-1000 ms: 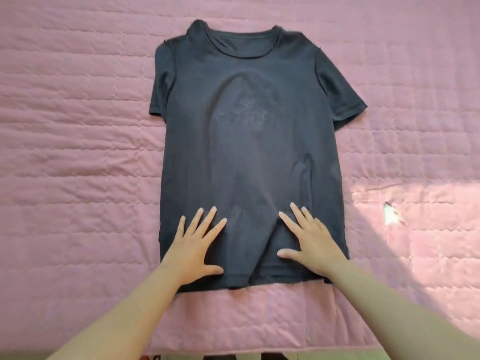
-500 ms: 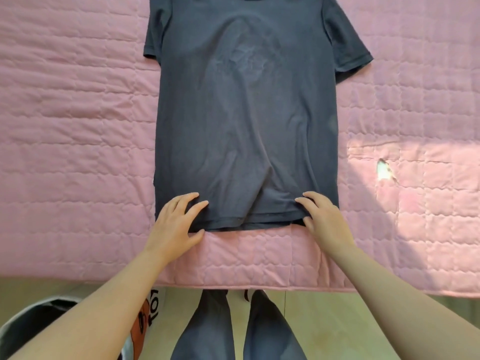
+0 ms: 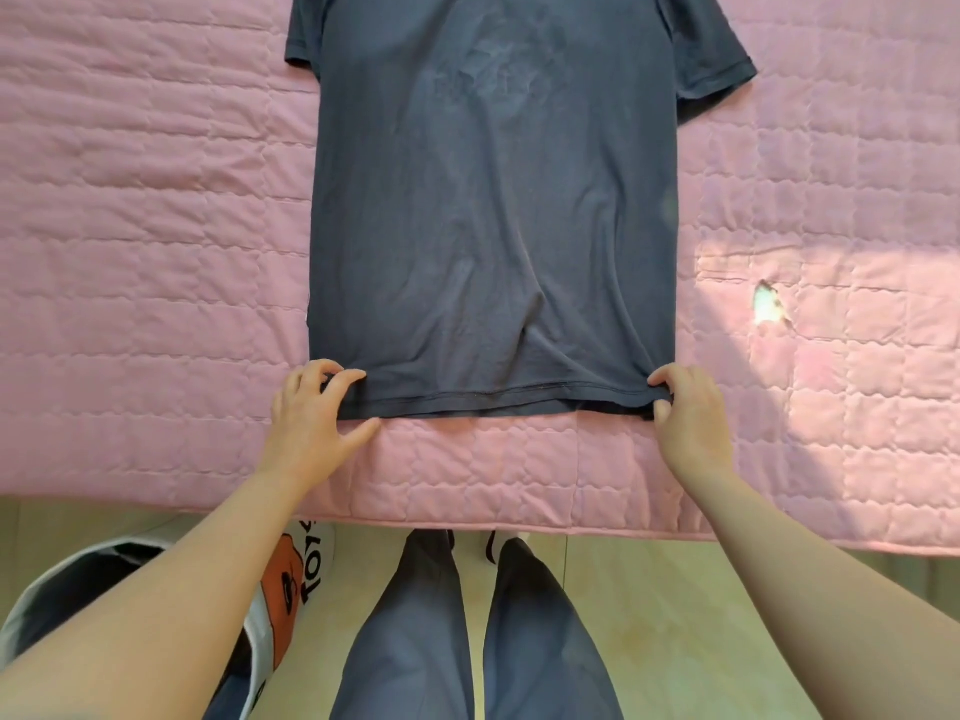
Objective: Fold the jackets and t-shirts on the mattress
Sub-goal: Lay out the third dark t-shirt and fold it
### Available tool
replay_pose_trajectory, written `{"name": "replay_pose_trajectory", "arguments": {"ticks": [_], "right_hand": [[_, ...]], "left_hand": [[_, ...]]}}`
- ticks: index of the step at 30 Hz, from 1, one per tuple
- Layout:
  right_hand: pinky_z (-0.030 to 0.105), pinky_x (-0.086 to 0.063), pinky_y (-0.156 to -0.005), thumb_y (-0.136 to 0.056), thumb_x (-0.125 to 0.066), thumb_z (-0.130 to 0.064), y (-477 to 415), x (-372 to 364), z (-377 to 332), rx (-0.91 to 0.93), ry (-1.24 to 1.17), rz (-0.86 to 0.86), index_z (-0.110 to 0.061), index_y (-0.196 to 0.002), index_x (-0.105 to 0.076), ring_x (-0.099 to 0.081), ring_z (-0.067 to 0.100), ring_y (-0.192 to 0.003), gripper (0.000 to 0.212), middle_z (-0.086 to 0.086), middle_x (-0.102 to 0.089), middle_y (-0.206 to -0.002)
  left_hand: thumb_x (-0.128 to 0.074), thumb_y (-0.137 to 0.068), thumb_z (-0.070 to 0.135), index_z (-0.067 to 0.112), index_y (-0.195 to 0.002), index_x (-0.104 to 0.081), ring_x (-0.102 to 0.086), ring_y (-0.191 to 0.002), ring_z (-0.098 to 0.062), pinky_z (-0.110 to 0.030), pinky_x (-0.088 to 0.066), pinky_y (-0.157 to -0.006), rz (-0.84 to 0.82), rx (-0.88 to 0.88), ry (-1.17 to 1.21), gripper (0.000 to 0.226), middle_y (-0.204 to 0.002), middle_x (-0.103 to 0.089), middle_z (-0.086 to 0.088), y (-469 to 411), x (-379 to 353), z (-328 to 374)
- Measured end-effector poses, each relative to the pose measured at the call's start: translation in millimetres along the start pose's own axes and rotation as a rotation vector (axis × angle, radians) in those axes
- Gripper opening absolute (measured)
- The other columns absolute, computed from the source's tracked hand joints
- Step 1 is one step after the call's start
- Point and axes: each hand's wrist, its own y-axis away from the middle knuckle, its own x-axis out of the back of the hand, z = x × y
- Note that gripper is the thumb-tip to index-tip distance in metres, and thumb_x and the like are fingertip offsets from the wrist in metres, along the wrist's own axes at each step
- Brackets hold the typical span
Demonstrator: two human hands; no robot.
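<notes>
A dark navy t-shirt (image 3: pixel 493 210) lies flat on the pink quilted mattress (image 3: pixel 130 252), hem toward me; its collar is cut off by the top of the frame. My left hand (image 3: pixel 311 413) pinches the hem's left corner, fingers curled over the cloth and thumb below it. At the hem's right corner my right hand (image 3: pixel 685 407) pinches the cloth the same way. The hem runs straight between both hands.
The mattress's near edge (image 3: pixel 467 522) runs across the frame, with wooden floor (image 3: pixel 665 615) below it. My legs in grey trousers (image 3: pixel 415 641) stand against that edge. A white bag with an orange print (image 3: pixel 291 579) sits at lower left. A bright light patch (image 3: pixel 769 304) lies right of the shirt.
Both hands slid down from lying flat on the shirt's lower body and outward to the hem corners, where they now pinch the cloth. The view tilted downward, showing floor and legs.
</notes>
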Motion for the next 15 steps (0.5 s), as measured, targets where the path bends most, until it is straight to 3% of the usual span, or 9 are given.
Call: {"name": "replay_pose_trajectory", "arguments": {"ticks": [5,7,12,15], "right_hand": [[0.028,-0.030,-0.070,-0.067,-0.047,0.018,-1.2,5.0,3.3,-0.036,-0.084,0.022,-0.007,-0.090,-0.058,-0.048,0.030,-0.086,0.036,0.005,-0.047,-0.090],[0.029,-0.030,-0.070,-0.069,-0.045,0.016,-1.1,7.4,-0.2,-0.068,-0.122,0.051,-0.008,-0.092,-0.054,-0.046,0.026,-0.084,0.034,0.005,-0.046,-0.094],[0.030,-0.028,-0.070,-0.075,-0.032,0.013,4.8,18.9,-9.4,-0.329,-0.303,0.174,-0.015,-0.097,-0.039,-0.043,0.026,-0.085,0.036,0.008,-0.047,-0.097],[0.031,-0.033,-0.069,-0.084,-0.038,0.007,5.6,18.3,-9.1,-0.461,-0.435,0.184,-0.012,-0.108,-0.036,-0.048,0.026,-0.081,0.030,0.009,-0.050,-0.101]], "left_hand": [[-0.078,-0.078,0.025,0.008,-0.104,-0.065,-0.047,-0.099,-0.023,-0.036,-0.047,-0.086,0.060,0.033,0.241,0.033,-0.101,-0.051,-0.005,0.3,2.6,-4.1],[-0.079,-0.077,0.025,0.008,-0.099,-0.065,-0.050,-0.096,-0.019,-0.030,-0.044,-0.085,0.092,0.089,0.299,0.031,-0.098,-0.052,-0.002,0.4,4.3,-1.3],[-0.082,-0.073,0.018,0.007,-0.100,-0.065,-0.052,-0.098,-0.023,-0.027,-0.042,-0.085,0.175,0.150,0.291,0.033,-0.099,-0.054,-0.005,4.9,9.6,0.0],[-0.083,-0.071,0.011,0.008,-0.103,-0.065,-0.050,-0.102,-0.024,-0.030,-0.044,-0.086,0.167,0.185,0.280,0.036,-0.102,-0.052,-0.006,5.2,11.8,-3.1]]}}
